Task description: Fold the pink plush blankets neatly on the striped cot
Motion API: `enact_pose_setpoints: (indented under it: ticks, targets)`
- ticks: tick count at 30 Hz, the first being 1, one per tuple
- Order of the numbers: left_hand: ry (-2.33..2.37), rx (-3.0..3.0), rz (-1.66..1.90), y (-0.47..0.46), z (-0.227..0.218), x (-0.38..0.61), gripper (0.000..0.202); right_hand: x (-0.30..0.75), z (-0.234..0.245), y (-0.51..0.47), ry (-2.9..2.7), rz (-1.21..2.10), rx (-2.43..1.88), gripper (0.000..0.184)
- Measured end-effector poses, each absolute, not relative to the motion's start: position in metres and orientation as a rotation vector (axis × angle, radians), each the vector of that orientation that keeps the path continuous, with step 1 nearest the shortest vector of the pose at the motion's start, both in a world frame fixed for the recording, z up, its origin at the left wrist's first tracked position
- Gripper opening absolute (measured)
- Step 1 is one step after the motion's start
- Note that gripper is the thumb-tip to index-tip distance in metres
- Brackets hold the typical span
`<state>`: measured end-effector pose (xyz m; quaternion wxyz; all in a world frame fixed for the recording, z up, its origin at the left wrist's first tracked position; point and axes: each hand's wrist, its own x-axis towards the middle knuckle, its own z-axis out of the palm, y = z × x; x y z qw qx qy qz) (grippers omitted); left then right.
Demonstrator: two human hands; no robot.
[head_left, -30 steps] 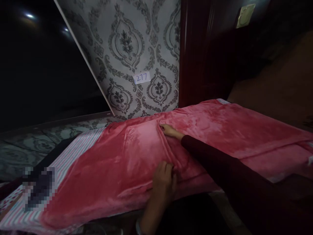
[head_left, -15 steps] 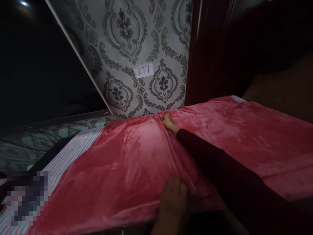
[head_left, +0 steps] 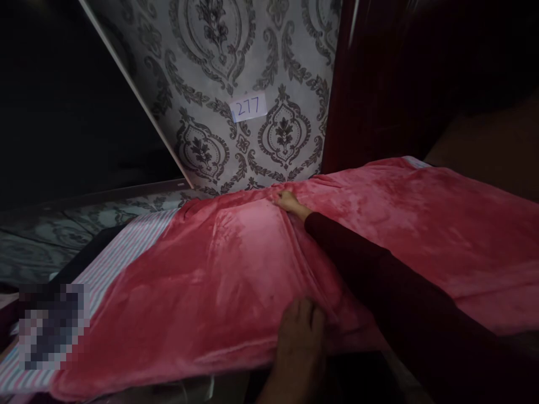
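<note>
A red plush blanket (head_left: 160, 314) lies spread over a striped surface, with a raised fold running from back to front across its middle. At the far end of that fold, my right hand (head_left: 287, 200) reaches out with its fingers closed on the fabric. My left hand (head_left: 300, 336) is at the near edge, curled on the blanket close to the front end of the fold. Its fingertips are partly hidden and dark.
A striped cloth (head_left: 126, 252) shows past the blanket's left side. Patterned wallpaper (head_left: 236, 62) with a paper tag (head_left: 248, 108) reading 277 stands behind. A large dark screen (head_left: 76, 101) is on the left and a dark red cabinet (head_left: 370, 90) on the right.
My right hand has shifted slightly up and left in view along the back of the fold. The left hand stays near the front edge. The whole view has tilted slightly down.
</note>
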<state>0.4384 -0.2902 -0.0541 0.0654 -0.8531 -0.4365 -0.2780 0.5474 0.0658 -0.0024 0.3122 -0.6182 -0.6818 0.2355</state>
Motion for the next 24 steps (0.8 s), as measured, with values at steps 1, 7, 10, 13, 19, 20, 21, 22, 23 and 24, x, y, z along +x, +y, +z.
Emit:
enact_pose_setpoints:
  ticks: [1, 7, 10, 13, 19, 20, 21, 22, 23, 24]
  targets:
    - [-1.308, -2.580, -0.821, -0.290, -0.054, 0.439, 0.030, 0.546, -0.002, 0.064, -1.818, 0.601, -1.649, 0.017]
    - [-1.290, -2.818, -0.854, -0.293, -0.017, 0.429, 0.021, 0.543, 0.008, 0.048, -1.887, 0.500, -1.757, 0.039]
    - [-1.368, -2.837, -1.012, -0.286, 0.011, 0.411, 0.024, 0.538, 0.011, 0.031, -1.981, 0.389, -1.702, 0.059]
    - [-1.526, -2.581, -0.939, -0.274, 0.013, 0.405, 0.036, 0.530, 0.005, 0.005, -2.231, 0.216, -1.495, 0.076]
    - [-1.561, -2.577, -0.401, -0.284, -0.029, 0.433, 0.067, 0.527, -0.020, -0.037, -2.512, 0.211, -1.451, 0.081]
    - [-1.554, -2.573, -0.381, -0.286, -0.033, 0.436, 0.065, 0.528, -0.022, -0.037, -2.519, 0.212, -1.451, 0.081]
    - [-1.549, -2.569, -0.377, -0.287, -0.036, 0.438, 0.063, 0.530, -0.022, -0.036, -2.528, 0.210, -1.441, 0.080]
    - [-1.544, -2.568, -0.382, -0.288, -0.037, 0.438, 0.061, 0.532, -0.022, -0.035, -2.540, 0.210, -1.426, 0.079]
    - [-1.544, -2.565, -0.392, -0.288, -0.038, 0.438, 0.060, 0.535, -0.020, -0.032, -2.556, 0.218, -1.419, 0.078]
    - [-1.544, -2.564, -0.404, -0.289, -0.039, 0.438, 0.059, 0.537, -0.018, -0.030, -2.571, 0.236, -1.428, 0.077]
